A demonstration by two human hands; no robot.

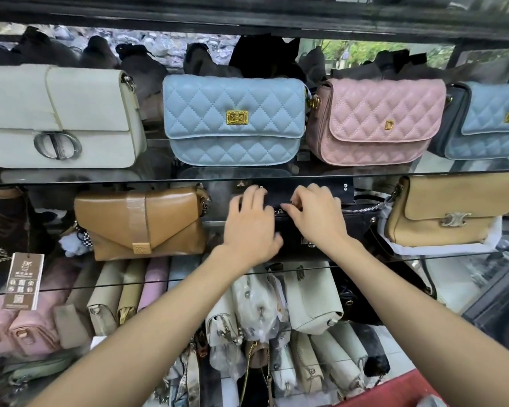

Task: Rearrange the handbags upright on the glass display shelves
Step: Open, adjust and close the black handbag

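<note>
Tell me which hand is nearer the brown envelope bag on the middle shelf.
Left. The left hand rests on the black bag, just right of the brown envelope bag. The right hand sits farther right on the same black bag, at its zipper.

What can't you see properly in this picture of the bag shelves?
Head view only:
- Black bag: front mostly hidden behind left hand and right hand.
- White bag: cut off by the left edge.
- Hanging tag: print too small to read.
- Bags behind the top row: dark, blurred.
</note>
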